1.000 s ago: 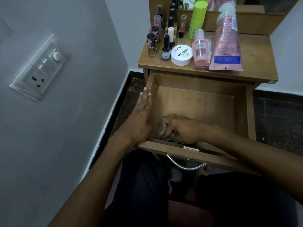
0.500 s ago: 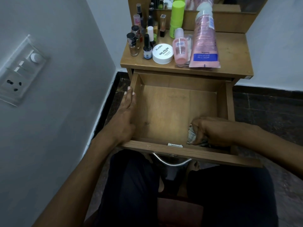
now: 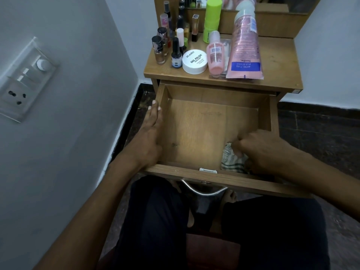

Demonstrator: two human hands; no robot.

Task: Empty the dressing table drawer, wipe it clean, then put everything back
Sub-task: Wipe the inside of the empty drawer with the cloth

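Observation:
The wooden drawer (image 3: 204,121) is pulled out and holds nothing but a striped grey cloth (image 3: 231,160) in its near right corner. My right hand (image 3: 263,151) grips that cloth with curled fingers and presses it onto the drawer floor. My left hand (image 3: 150,133) lies flat along the drawer's left wall, fingers straight. On the table top (image 3: 280,67) stand the cosmetics: several nail polish bottles (image 3: 176,53), a white round jar (image 3: 194,61), a small pink bottle (image 3: 214,55), a large pink tube (image 3: 245,43) and a green bottle (image 3: 211,18).
A grey wall with a switch and socket panel (image 3: 25,78) stands close on the left. The drawer's metal handle (image 3: 202,189) hangs over my knees. Dark floor tiles (image 3: 319,133) lie to the right of the table.
My right hand slid the cloth from the drawer's near left across to its near right corner. My left hand has stayed on the left wall.

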